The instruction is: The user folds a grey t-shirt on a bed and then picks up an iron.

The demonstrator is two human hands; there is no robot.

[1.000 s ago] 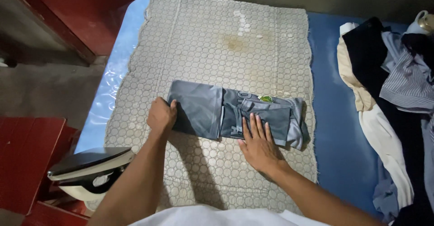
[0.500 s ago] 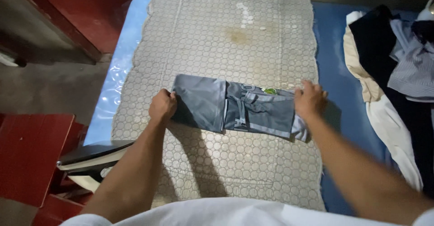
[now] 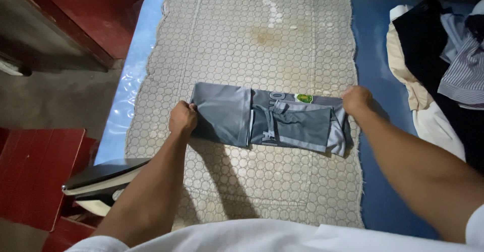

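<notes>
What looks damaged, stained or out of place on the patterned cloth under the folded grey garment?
The beige circle-patterned cloth has a brownish stain near its far edge, with pale blotches beyond it. The folded grey garment lies flat.

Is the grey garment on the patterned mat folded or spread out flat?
Folded: the grey garment lies as a compact layered rectangle, left hand and right hand gripping its ends.

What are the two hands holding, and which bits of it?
Both hold the folded grey garment: the left hand grips its left end, the right hand its right end.
</notes>
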